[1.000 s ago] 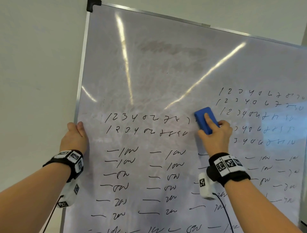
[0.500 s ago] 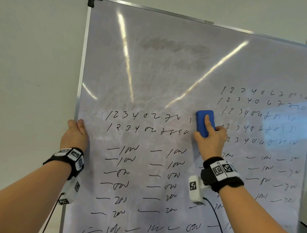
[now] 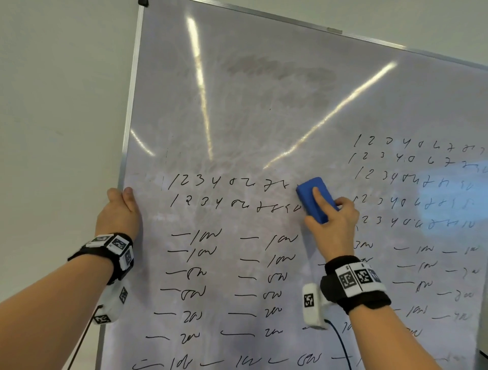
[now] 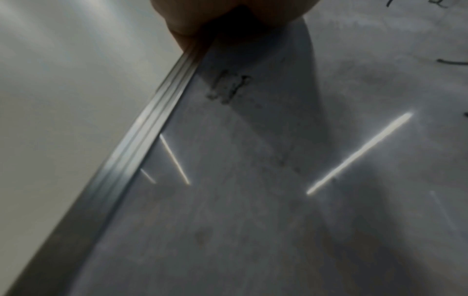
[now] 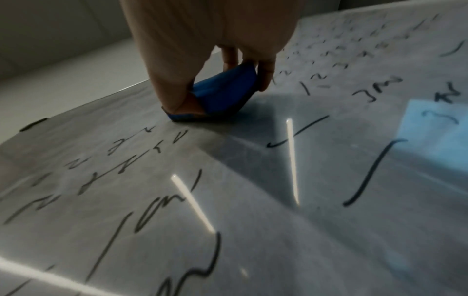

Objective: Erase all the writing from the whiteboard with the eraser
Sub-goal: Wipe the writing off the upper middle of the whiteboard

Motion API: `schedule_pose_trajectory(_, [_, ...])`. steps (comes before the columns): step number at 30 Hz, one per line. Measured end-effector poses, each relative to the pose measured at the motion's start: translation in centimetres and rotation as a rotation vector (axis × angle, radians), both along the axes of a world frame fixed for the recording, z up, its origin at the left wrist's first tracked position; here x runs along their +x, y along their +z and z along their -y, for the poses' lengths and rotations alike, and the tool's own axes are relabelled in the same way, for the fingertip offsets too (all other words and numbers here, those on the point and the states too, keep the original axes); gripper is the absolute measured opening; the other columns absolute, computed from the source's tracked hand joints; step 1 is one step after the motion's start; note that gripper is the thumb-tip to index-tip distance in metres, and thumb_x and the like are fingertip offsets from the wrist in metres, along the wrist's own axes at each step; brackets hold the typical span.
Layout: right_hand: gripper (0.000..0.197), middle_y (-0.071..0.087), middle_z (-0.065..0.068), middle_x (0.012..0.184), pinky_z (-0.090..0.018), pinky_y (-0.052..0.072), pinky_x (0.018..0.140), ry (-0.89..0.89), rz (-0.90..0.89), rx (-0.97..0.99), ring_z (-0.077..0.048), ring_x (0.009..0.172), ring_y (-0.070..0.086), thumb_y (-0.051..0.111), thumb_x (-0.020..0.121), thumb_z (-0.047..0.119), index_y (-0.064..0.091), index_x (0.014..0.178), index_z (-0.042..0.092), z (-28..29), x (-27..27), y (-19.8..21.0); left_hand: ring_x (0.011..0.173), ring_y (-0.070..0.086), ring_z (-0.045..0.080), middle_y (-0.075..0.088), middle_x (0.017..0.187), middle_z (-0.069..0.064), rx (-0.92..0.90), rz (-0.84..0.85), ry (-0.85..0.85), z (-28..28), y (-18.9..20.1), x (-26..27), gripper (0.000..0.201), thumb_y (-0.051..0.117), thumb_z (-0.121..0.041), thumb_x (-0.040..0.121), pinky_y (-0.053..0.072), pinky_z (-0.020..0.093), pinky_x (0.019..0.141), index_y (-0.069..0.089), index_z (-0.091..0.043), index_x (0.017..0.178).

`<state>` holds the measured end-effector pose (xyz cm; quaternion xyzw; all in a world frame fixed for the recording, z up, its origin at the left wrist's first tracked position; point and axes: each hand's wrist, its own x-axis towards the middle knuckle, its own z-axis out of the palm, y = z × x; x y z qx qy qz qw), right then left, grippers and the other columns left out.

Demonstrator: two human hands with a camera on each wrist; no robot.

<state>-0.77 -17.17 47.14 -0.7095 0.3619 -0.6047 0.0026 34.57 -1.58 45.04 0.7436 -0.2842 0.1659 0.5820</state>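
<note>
A large whiteboard fills the head view, its upper part smeared grey, its middle and lower parts covered in black handwritten numbers and squiggles. My right hand grips a blue eraser flat against the board, just right of the two number rows at centre, index finger lying along its back. My left hand clasps the board's metal left edge, thumb on the front face.
More rows of numbers stand at the right of the eraser, and rows of dashes and squiggles run below both hands. A plain pale wall lies left of the board. A black corner cap sits at the board's top left.
My right hand has slid the eraser leftward to the end of the two central number rows and tilted it. The left hand has kept its hold on the frame.
</note>
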Motion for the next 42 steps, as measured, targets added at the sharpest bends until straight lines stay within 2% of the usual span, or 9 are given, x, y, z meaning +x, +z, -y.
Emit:
schedule_pose_trajectory(4, [0.062, 0.033, -0.011, 0.121, -0.03, 0.035, 0.089, -0.078, 0.192, 0.145, -0.02, 0.1, 0.026, 0.067, 0.079, 0.016, 0.047, 0.134, 0.038, 0.4, 0.0, 1.3, 0.07, 0.043, 0.034, 0.045, 0.074, 0.019, 0.007, -0.001, 0.01, 0.0, 0.0, 0.0, 0.038, 0.018, -0.037, 0.101, 0.033, 0.042, 0.063, 0.036, -0.003, 0.102])
schedule_pose_trajectory(9, [0.062, 0.035, -0.009, 0.122, -0.03, 0.036, 0.091, 0.003, -0.116, -0.03, -0.023, 0.107, 0.029, 0.07, 0.077, 0.013, 0.051, 0.13, 0.037, -0.5, 0.3, -0.1, 0.068, 0.042, 0.034, 0.044, 0.072, 0.019, 0.001, -0.002, 0.004, 0.0, 0.0, -0.1, 0.039, 0.019, -0.037, 0.101, 0.033, 0.042, 0.062, 0.036, -0.002, 0.102])
schedule_pose_trajectory(14, [0.059, 0.034, -0.012, 0.122, -0.035, 0.041, 0.091, -0.105, 0.25, 0.151, -0.022, 0.102, 0.028, 0.068, 0.078, 0.016, 0.052, 0.13, 0.038, 1.1, -1.3, 1.3, 0.068, 0.043, 0.033, 0.045, 0.071, 0.018, 0.007, -0.001, 0.014, 0.0, 0.0, 0.0, 0.039, 0.018, -0.038, 0.101, 0.033, 0.041, 0.061, 0.036, -0.003, 0.102])
schedule_pose_trajectory(19, [0.061, 0.035, -0.01, 0.121, -0.029, 0.033, 0.087, 0.001, -0.035, 0.009, -0.021, 0.104, 0.029, 0.072, 0.076, 0.012, 0.053, 0.129, 0.036, 0.1, -0.7, -1.1, 0.066, 0.042, 0.033, 0.043, 0.069, 0.016, 0.006, -0.001, 0.015, 0.0, 0.1, -0.3, 0.038, 0.018, -0.037, 0.101, 0.032, 0.041, 0.06, 0.036, -0.004, 0.1])
schedule_pose_trajectory(24, [0.058, 0.034, -0.011, 0.12, -0.04, 0.042, 0.093, -0.128, 0.227, 0.129, -0.021, 0.101, 0.027, 0.069, 0.077, 0.017, 0.054, 0.129, 0.036, 1.2, -1.6, 0.1, 0.069, 0.043, 0.034, 0.044, 0.073, 0.017, 0.018, -0.007, 0.021, -0.1, 0.1, -0.2, 0.04, 0.017, -0.039, 0.101, 0.033, 0.042, 0.062, 0.036, -0.003, 0.103])
schedule_pose_trajectory(30, [0.061, 0.036, -0.011, 0.119, -0.033, 0.037, 0.088, -0.04, -0.064, -0.02, -0.025, 0.103, 0.03, 0.071, 0.075, 0.014, 0.054, 0.129, 0.036, 0.1, -0.7, -0.9, 0.068, 0.042, 0.034, 0.044, 0.072, 0.018, 0.019, -0.014, 0.014, -0.2, 0.2, -0.4, 0.04, 0.018, -0.038, 0.102, 0.032, 0.042, 0.062, 0.036, -0.002, 0.104])
schedule_pose_trajectory(34, [0.06, 0.033, -0.01, 0.118, -0.042, 0.042, 0.094, -0.112, 0.226, 0.157, -0.021, 0.1, 0.027, 0.069, 0.077, 0.017, 0.052, 0.131, 0.037, 1.0, -1.4, 0.6, 0.07, 0.042, 0.034, 0.044, 0.074, 0.019, 0.023, -0.017, 0.012, -0.3, 0.2, -0.4, 0.041, 0.018, -0.038, 0.101, 0.032, 0.042, 0.063, 0.036, -0.001, 0.105])
schedule_pose_trajectory(39, [0.065, 0.033, -0.009, 0.113, -0.027, 0.033, 0.09, 0.032, -0.024, 0.037, -0.025, 0.102, 0.031, 0.07, 0.078, 0.016, 0.047, 0.135, 0.034, -0.7, 0.5, 0.0, 0.072, 0.043, 0.036, 0.043, 0.075, 0.019, 0.014, -0.024, 0.01, -0.3, 0.3, -0.6, 0.041, 0.019, -0.037, 0.102, 0.032, 0.042, 0.064, 0.036, -0.001, 0.105])
schedule_pose_trajectory(42, [0.062, 0.034, -0.009, 0.116, -0.03, 0.034, 0.092, -0.037, 0.064, 0.079, -0.022, 0.101, 0.028, 0.069, 0.079, 0.018, 0.048, 0.134, 0.034, -0.6, 0.3, 0.7, 0.069, 0.042, 0.033, 0.043, 0.073, 0.017, 0.019, -0.023, 0.007, -0.3, 0.3, -0.5, 0.039, 0.019, -0.037, 0.102, 0.032, 0.042, 0.063, 0.036, -0.001, 0.104])
